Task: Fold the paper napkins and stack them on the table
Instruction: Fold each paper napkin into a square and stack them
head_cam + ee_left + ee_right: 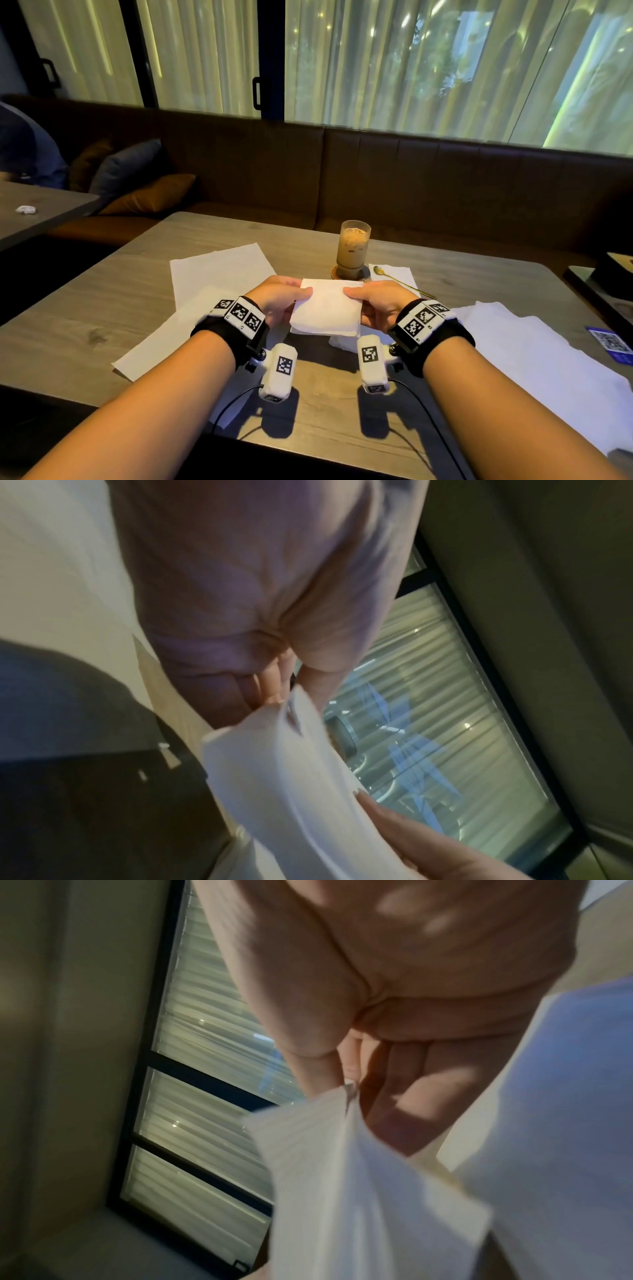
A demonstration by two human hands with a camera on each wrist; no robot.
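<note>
A folded white napkin is held up above the table's middle between both hands. My left hand pinches its left edge, thumb on top. My right hand pinches its right edge the same way. In the left wrist view the napkin hangs from my left fingers. The right wrist view shows the napkin pinched by my right fingers. Under the held napkin lies another folded napkin on the wooden table. Unfolded napkins lie at the left and at the right.
A tall glass of iced coffee stands on a coaster just behind the hands. A gold spoon rests on a napkin to its right. A blue card lies at the right edge. A brown bench with cushions runs behind the table.
</note>
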